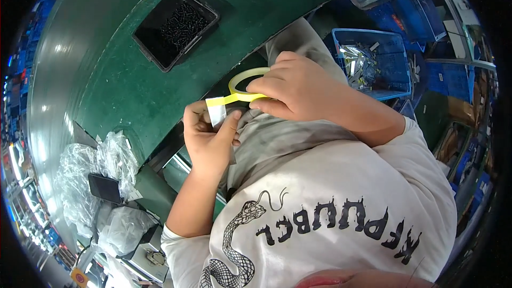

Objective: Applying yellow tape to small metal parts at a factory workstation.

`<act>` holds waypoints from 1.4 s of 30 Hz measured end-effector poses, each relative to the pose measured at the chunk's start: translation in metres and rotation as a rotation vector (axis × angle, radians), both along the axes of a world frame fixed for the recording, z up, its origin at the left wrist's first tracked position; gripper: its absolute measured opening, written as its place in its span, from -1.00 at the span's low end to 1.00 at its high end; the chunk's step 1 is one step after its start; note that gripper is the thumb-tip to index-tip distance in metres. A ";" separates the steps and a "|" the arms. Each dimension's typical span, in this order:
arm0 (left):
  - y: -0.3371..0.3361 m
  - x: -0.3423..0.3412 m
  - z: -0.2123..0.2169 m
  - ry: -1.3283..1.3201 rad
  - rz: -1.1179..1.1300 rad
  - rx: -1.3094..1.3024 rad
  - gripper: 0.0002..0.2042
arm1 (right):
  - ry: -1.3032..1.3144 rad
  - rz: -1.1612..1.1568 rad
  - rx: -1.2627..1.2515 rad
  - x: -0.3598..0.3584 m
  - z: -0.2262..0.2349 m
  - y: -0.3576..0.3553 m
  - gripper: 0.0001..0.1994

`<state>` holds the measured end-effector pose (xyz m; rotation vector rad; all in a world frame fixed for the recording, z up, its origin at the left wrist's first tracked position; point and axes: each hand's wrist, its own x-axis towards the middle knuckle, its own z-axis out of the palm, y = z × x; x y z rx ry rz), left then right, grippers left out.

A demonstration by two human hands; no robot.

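Note:
My left hand [207, 141] is closed on a thin, flat, silvery-white strip [216, 115], gripping it between thumb and fingers. Bright yellow tape [216, 102] lies across the strip's upper end and runs from there to a tape roll [233, 86]. My right hand [298, 88] grips that roll by its right side, with fingers curled into the ring and the thumb underneath. Both hands are above my lap, close to the table's edge. The lower part of the strip is mostly hidden by my left hand.
On the green table [114, 88] stands a black bin [153, 56] of small dark parts. A blue basket [368, 31] with loose, shiny flat pieces is at the right. Clear plastic bags [77, 181] and a dark flat device [105, 188] lie at the left.

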<state>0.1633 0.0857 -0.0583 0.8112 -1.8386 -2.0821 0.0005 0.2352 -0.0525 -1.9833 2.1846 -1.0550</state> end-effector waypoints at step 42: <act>-0.014 0.001 -0.004 0.086 -0.031 0.494 -0.73 | 0.059 0.083 -0.081 0.006 0.027 0.006 -0.72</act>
